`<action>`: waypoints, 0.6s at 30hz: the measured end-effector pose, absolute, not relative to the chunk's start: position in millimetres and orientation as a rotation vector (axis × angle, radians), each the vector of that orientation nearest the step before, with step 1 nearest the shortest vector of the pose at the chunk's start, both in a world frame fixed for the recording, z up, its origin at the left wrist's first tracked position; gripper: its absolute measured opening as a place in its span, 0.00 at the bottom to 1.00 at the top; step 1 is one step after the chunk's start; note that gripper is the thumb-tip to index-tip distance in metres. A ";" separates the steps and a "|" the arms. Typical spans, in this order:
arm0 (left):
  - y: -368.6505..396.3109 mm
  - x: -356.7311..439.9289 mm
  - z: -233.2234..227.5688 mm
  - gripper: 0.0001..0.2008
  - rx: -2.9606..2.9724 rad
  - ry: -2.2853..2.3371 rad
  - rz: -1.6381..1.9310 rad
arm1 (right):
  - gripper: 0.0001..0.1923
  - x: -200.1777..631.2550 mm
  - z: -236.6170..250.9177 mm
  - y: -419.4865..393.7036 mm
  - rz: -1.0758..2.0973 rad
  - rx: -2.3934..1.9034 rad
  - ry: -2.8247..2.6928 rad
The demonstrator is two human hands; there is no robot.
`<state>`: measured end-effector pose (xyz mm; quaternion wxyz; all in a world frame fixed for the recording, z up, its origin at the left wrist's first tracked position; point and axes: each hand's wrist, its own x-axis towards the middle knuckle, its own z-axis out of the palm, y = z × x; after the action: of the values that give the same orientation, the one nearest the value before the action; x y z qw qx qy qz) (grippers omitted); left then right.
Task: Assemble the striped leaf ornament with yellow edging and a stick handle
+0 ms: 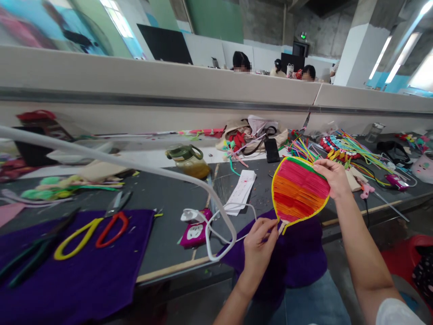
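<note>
A striped hand fan (299,192) in green, pink, orange and red, edged in yellow, is held up over the near edge of the bench. It looks made of pipe cleaners. My right hand (334,178) grips its upper right rim between thumb and fingers. Down at the short handle, my left hand (260,246) is closed in a pinch on the yellow edging; the exact hold is partly hidden by the fingers. A purple cloth (297,257) lies over my lap below. Left of my left hand sits a magenta power socket (195,231) with a white plug.
Scissors (108,221) with yellow and red handles and dark-handled pliers (37,250) lie on a purple mat (111,275). A white curved tube (189,174) crosses in front. Behind are a jug (189,162), phone (271,150), pipe cleaners (361,151) and pink glue gun (367,189).
</note>
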<state>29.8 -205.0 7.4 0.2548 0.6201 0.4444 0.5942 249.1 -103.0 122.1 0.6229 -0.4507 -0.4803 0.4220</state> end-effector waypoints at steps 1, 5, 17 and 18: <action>-204.9 29.6 7.4 0.06 1.702 1.209 1.606 | 0.09 249.1 122.2 -103.1 0.968 -1.039 -1.103; -203.5 28.2 7.0 0.07 1.770 1.218 1.570 | 0.09 248.5 122.8 -103.4 0.974 -1.027 -1.102; -199.2 32.2 6.4 0.07 1.727 1.166 1.515 | 0.09 247.5 125.3 -102.9 0.952 -1.041 -1.137; -198.6 32.4 6.6 0.07 1.725 1.150 1.507 | 0.09 247.6 125.5 -102.9 0.955 -1.041 -1.138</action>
<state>32.4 -198.6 6.6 0.2851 0.6452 0.4299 0.5636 247.6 -102.9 125.5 0.6161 -0.4519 -0.4942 0.4146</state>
